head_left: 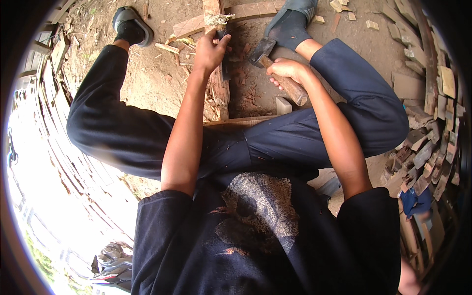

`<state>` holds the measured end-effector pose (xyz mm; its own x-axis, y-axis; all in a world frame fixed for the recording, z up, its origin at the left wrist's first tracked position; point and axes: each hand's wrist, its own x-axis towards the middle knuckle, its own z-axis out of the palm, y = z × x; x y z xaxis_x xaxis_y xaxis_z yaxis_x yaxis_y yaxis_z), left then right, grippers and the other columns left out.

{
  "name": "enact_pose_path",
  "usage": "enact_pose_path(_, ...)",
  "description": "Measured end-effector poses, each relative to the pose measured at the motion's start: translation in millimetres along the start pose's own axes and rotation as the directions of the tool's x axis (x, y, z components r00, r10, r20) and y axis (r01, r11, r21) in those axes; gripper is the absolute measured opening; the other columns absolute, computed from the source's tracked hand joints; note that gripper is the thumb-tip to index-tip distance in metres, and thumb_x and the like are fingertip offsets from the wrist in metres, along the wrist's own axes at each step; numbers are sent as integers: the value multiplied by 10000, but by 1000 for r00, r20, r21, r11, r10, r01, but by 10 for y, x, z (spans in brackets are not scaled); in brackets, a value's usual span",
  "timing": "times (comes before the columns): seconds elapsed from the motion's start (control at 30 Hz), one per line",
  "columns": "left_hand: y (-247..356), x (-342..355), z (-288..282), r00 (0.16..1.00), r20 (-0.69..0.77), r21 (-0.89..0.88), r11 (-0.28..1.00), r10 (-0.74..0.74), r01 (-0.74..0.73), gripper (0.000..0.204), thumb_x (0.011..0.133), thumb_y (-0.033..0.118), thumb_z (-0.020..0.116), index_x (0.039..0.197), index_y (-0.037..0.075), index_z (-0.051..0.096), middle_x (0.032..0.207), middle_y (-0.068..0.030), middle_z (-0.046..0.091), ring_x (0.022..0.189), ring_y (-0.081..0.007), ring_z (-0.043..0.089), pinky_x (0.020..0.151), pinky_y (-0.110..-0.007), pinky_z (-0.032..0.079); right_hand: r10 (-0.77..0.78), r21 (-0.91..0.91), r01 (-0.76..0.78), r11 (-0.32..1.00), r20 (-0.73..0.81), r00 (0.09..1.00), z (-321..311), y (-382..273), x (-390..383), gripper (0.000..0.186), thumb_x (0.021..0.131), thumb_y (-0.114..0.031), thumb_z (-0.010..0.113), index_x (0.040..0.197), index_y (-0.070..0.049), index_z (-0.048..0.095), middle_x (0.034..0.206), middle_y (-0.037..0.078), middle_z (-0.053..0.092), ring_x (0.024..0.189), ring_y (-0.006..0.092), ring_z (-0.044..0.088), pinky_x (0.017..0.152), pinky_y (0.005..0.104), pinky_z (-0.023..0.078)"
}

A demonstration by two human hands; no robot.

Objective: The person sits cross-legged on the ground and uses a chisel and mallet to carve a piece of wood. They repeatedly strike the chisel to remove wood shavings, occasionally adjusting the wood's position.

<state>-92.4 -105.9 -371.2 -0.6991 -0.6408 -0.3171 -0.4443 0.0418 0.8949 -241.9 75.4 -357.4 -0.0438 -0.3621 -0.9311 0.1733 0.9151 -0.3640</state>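
Note:
My left hand is closed around a chisel with a pale, frayed handle end and a dark metal part. It holds the chisel over a long wooden beam on the ground between my legs. My right hand grips the wooden handle of a hammer. The dark hammer head points away from me, to the right of the chisel and apart from it. My fingers hide part of both handles.
A curved wooden piece lies across the far side, near my right foot. Wood chips and a small block lie by the beam. Offcuts are piled at the right; slats stand at the left.

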Motion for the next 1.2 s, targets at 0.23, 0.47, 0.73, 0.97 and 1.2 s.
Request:
enact_pose_path(0.23,-42,71,-7,998,-37,173,984,54,-47,297,855,226,686,1063,15,662,801,-105,714,701,-150,665,659,-292,510,-54,3,54,999,-15,998,-7,-118,-41,175,880,-99,562,863,70,521,654,142,580,539,217,579,496,373,475)
enact_pose_path(0.47,-55,56,-58,999,-29,203,979,26,-20,317,838,252,702,1038,8,670,787,-110,710,690,-167,658,658,-315,503,-254,19,256,966,-95,963,-129,-973,-872,578,921,-168,592,1395,-7,302,769,41,537,581,78,516,440,209,465)
enact_pose_path(0.73,-40,89,-75,1000,7,249,968,17,-18,336,835,246,697,1073,10,672,796,-130,711,731,-182,681,687,-322,512,-395,-146,373,916,-174,902,23,-1547,-1028,256,911,-130,522,1128,3,497,759,60,527,615,153,541,509,297,487)
enact_pose_path(0.97,37,13,-98,999,-48,219,976,-5,15,339,809,232,719,1046,-8,681,871,-190,703,788,-261,695,757,-360,524,-403,-353,373,858,-12,915,-118,-1898,-1185,134,912,-122,522,992,-15,521,736,47,538,611,146,539,517,292,486)
enact_pose_path(1.2,21,60,-77,998,-39,190,981,-39,46,348,797,227,729,1043,-15,684,896,-214,698,830,-293,697,796,-385,525,-392,-315,345,884,-100,914,79,-1744,-1033,153,911,-110,503,1031,-16,499,743,57,532,596,153,537,513,308,482)
